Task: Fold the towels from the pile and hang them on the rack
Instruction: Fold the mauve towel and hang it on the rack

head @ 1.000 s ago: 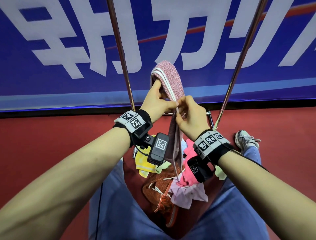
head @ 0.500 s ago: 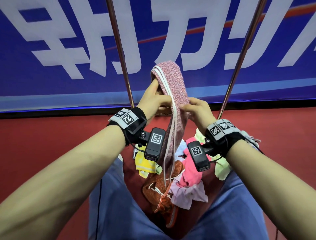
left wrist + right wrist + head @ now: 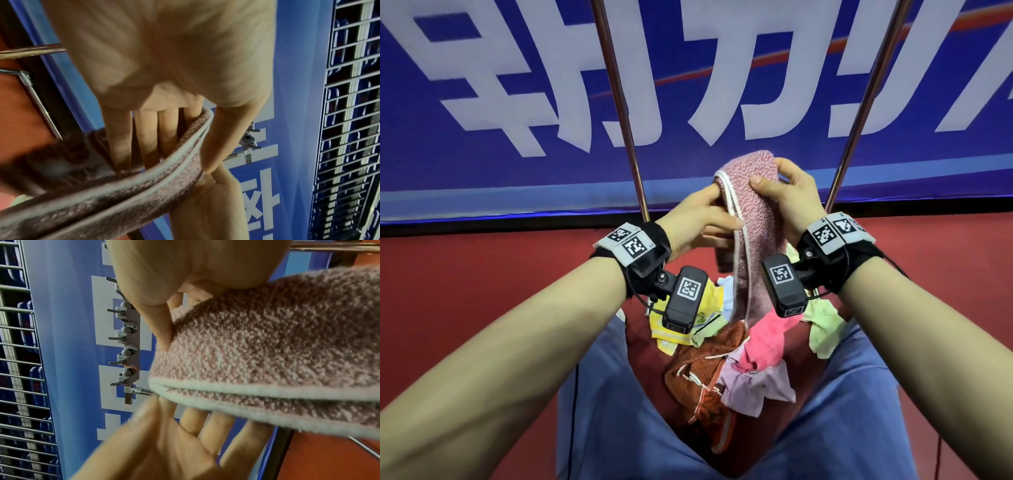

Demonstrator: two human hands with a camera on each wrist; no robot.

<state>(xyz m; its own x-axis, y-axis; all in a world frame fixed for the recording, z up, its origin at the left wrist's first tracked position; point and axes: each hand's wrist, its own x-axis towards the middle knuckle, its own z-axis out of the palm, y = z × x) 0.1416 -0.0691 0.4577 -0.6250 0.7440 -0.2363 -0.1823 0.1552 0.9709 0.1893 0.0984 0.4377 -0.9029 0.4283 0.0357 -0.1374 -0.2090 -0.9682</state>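
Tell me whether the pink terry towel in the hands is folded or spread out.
Folded: the pink terry towel is doubled over, its two white-trimmed edges running side by side in both wrist views.

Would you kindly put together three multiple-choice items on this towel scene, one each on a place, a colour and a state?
1. Where does the pile of towels lie?
A. On the red floor between the person's legs
B. Over the top of the rack
C. On a table beside the rack

2. What colour is the trim of the pink towel being held?
A. Black
B. White
C. Green

3. How is the pink towel held?
A. It lies flat on the floor, untouched
B. The left hand alone holds it
C. The left hand and the right hand both grip it, folded double

Answers: 1 A, since the heap sits on the floor between the blue trouser legs. 2 B, as the right wrist view shows a white edge. 3 C, since the head view shows a hand on each side and two layers hanging.
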